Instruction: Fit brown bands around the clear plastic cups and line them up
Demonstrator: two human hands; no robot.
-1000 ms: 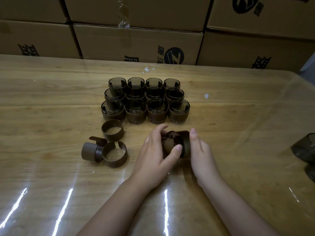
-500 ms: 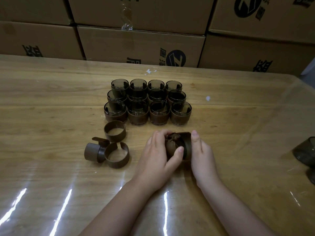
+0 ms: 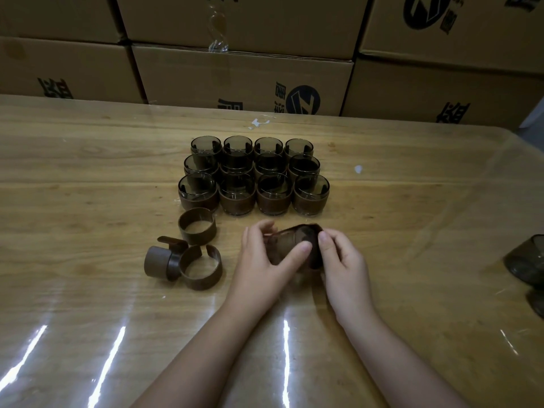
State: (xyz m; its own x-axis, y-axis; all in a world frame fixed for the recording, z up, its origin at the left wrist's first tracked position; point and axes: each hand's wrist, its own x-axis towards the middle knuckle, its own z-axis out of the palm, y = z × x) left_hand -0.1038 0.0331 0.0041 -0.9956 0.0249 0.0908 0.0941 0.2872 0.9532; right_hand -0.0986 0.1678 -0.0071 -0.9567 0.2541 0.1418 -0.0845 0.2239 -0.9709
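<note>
Along the back, a wall of stacked brown cardboard boxes (image 3: 241, 75), printed with dark logos and characters, with a twist of clear tape (image 3: 217, 39) hanging loose at one seam. In front, a wide wooden desk (image 3: 88, 160) under a glossy clear cover (image 3: 441, 201), marked near the front edge with long white streaks of glare. On the far part of the desk, a few small white scraps (image 3: 259, 122). At mid-desk, a tight block of banded cups (image 3: 253, 175), three rows of four, all upright, each smoky and clear with a brown wrap low on its wall. Just nearer and to the left, three loose bands (image 3: 197, 226): one closed ring standing alone, one split ring touching a third that lies on its side. At the right edge, well apart from the rest, bare cups (image 3: 525, 260), partly cut off by the frame. Just in front of the block, between the hands, one more cup (image 3: 282, 245) tipped on its side, a brown band (image 3: 312, 245) round its right end. Left hand (image 3: 259, 260) curled round the cup, thumb across the near side, fingers over the top. Right hand (image 3: 344, 263) pinching the band with its thumb and bent fingers. Bare forearms reaching in from the bottom edge.
</note>
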